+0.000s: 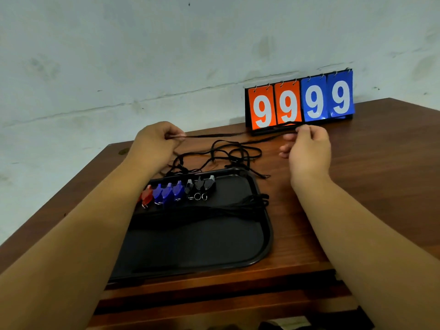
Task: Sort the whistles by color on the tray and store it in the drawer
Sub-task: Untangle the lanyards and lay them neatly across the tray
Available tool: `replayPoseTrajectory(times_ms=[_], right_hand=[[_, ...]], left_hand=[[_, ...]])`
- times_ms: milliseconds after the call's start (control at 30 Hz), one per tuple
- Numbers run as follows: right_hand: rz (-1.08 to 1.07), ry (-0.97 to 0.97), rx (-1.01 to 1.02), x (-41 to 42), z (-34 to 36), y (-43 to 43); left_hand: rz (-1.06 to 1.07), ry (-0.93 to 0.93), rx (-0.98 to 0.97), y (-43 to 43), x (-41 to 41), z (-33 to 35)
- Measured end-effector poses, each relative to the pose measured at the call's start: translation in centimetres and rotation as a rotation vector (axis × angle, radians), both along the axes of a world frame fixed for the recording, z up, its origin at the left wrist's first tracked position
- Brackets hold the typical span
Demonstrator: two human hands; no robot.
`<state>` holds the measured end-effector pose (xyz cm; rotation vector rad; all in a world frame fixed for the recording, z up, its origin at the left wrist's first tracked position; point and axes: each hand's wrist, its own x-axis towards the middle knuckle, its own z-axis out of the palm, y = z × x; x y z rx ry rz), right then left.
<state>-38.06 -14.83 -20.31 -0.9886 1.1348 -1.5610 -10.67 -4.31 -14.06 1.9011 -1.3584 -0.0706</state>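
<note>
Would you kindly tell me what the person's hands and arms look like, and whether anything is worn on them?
Nothing worn is visible. The left hand and right hand have no gloves, and no rings show. The left forearm and right forearm are bare to the frame's edge: no sleeves, watch or bracelet in view.

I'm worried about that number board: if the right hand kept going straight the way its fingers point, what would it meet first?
Probably the flip scoreboard: the right hand, pinching a black cord, points toward its base. How near is hard to judge.
</note>
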Motion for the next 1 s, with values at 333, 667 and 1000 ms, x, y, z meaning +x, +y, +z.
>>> replayPoseTrajectory(times_ms=[333,667,1000], right_hand=[[-0.040,-0.087,0.151,-0.1,0.0,-0.6],[0.021,0.352,0.077,0.0,0.0,0.8],[0.713,0.796,-0.515,2.6,-0.5,5.4]], left_hand=[[-0.076,0.654,0.008,0.4,-0.5,0.8],[-0.213,0.611,0.093,0.9,-3.1,1.3],[-0.311,0.123,0.186,3.2,-6.1,3.2]])
